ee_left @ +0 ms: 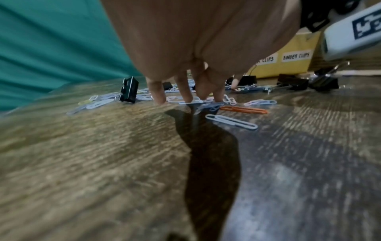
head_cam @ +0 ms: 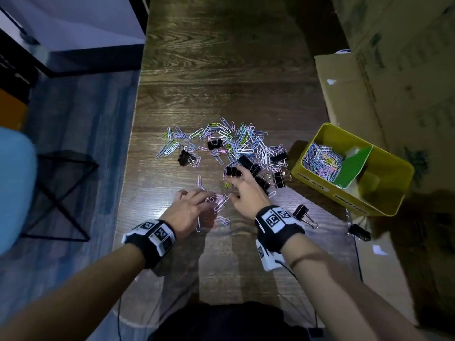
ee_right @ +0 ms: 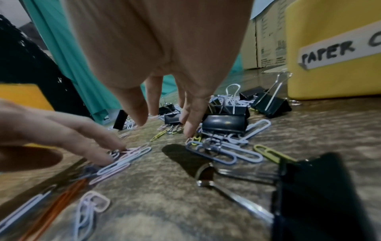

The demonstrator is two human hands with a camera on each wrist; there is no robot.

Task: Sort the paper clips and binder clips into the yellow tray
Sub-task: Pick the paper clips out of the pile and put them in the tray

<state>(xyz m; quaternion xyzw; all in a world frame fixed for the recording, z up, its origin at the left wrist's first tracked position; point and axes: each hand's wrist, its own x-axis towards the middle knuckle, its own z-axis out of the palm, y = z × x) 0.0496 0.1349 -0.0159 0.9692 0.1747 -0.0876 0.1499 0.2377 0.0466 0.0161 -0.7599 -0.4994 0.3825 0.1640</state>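
Note:
Coloured paper clips (head_cam: 236, 141) and black binder clips (head_cam: 248, 163) lie heaped mid-table. The yellow tray (head_cam: 384, 205) stands to the right; its left compartment holds paper clips beside a green divider (head_cam: 354, 166). My left hand (head_cam: 209, 196) presses straight fingers (ee_left: 185, 91) onto a small bunch of pale paper clips (head_cam: 220, 201) on the table. My right hand (head_cam: 236, 178) hovers just right of it, fingers spread and relaxed, tips touching down beside a black binder clip (ee_right: 224, 124). It grips nothing. An orange paper clip (ee_left: 243, 110) lies near the left hand (ee_left: 185, 97).
Cardboard boxes (head_cam: 394, 70) wall the right side behind the tray. Loose binder clips (head_cam: 301, 212) lie by my right wrist, and one more (head_cam: 359, 232) at the table's right edge. The table's left edge drops to a blue floor with a black stool (head_cam: 61, 193).

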